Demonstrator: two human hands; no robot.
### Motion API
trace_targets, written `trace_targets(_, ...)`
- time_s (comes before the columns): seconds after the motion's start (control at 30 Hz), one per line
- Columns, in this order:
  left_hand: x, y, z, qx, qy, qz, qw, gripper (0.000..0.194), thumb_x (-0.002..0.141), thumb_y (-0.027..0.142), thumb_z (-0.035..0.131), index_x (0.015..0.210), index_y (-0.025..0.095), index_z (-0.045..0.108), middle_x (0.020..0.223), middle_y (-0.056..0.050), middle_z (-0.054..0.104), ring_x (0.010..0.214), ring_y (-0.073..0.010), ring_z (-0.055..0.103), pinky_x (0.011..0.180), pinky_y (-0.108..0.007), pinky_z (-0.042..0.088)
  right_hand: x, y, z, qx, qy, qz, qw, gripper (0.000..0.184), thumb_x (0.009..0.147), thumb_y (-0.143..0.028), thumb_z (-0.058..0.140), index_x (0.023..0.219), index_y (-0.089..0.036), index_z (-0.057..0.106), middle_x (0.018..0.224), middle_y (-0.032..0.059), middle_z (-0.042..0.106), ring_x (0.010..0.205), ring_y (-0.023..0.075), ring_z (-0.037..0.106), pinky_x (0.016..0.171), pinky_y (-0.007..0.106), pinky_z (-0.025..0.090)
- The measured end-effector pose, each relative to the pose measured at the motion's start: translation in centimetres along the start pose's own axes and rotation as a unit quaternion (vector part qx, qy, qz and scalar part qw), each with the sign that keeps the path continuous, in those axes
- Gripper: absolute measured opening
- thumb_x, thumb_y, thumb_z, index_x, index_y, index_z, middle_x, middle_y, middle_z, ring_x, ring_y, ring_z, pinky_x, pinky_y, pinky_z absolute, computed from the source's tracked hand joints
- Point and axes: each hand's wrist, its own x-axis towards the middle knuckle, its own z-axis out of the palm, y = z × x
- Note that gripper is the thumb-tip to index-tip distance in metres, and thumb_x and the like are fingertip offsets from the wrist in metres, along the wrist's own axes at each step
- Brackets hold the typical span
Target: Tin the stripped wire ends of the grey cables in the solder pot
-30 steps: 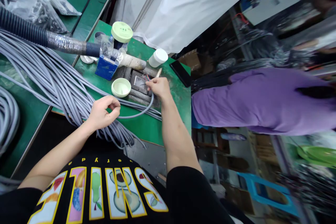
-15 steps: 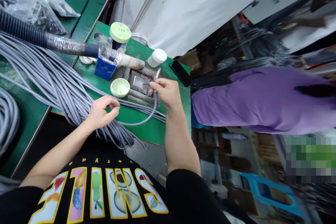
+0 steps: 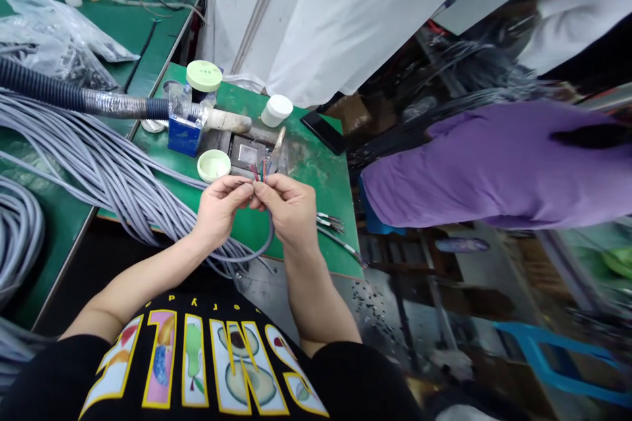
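A grey multi-core cable point(image 3: 266, 241) curves up to my right hand point(image 3: 292, 210), which pinches it near its stripped end. Thin coloured wires point(image 3: 261, 173), red, green and blue among them, fan out above the fingertips. My left hand point(image 3: 221, 207) meets the right at this end, thumb and forefinger closed on a dark thin wire from the cable. Just beyond the hands is a small open green-white cup point(image 3: 214, 164). Behind it lies a grimy metal block with a shiny square pool point(image 3: 247, 153), perhaps a solder pot.
A large bundle of grey cables point(image 3: 113, 171) crosses the left side. Above it runs a ribbed hose point(image 3: 44, 87) with its nozzle beside a blue box point(image 3: 184, 136). A white-lidded tub point(image 3: 276, 110) and black phone point(image 3: 323, 132) lie behind. A person in purple point(image 3: 494, 164) is at right.
My right hand has drawn the cable end back from the metal block toward me. My left hand has come over to join it and now pinches a wire.
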Motion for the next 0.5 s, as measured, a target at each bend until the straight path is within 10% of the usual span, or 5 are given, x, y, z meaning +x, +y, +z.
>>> trace_targets(0.13, 0.1, 0.6, -0.6, 0.089, 0.031, 0.132, 0.987, 0.023, 0.063, 0.037, 0.083, 0.071, 0.019, 0.071, 0.064, 0.003, 0.064, 0.053, -0.0061, 0.053, 0.054, -0.021, 0.043, -1.2, 0.8, -0.2, 0.059, -0.041, 0.013, 0.997, 0.026, 0.078, -0.038, 0.068, 0.095, -0.018, 0.065, 0.057, -0.0035, 0.065, 0.045, 0.0080, 0.052, 0.045, 0.021, 0.042)
trace_targets(0.33, -0.1, 0.9, -1.9, 0.340, -0.143, 0.373, 0.851, 0.001, 0.076, 0.023, 0.074, 0.076, 0.023, 0.075, 0.067, -0.001, 0.068, 0.066, -0.0109, 0.061, 0.069, -0.026, 0.048, -2.8, 2.6, 0.2, 0.184, -0.059, 0.092, 0.977, 0.048, 0.079, -0.046, 0.066, 0.118, -0.022, 0.053, 0.052, -0.0075, 0.058, 0.033, 0.0055, 0.038, 0.035, 0.019, 0.024)
trace_targets(0.5, -0.5, 0.1, -2.2, 0.210, -0.042, 0.190, 0.958, 0.031, 0.066, 0.036, 0.082, 0.092, 0.021, 0.074, 0.081, -0.002, 0.071, 0.070, -0.0107, 0.062, 0.068, -0.023, 0.049, -3.4, 2.3, 0.7, 0.213, -0.036, 0.122, 0.969, 0.059, 0.078, -0.042, 0.066, 0.129, -0.024, 0.041, 0.054, -0.0080, 0.059, 0.033, 0.0060, 0.036, 0.036, 0.019, 0.024)
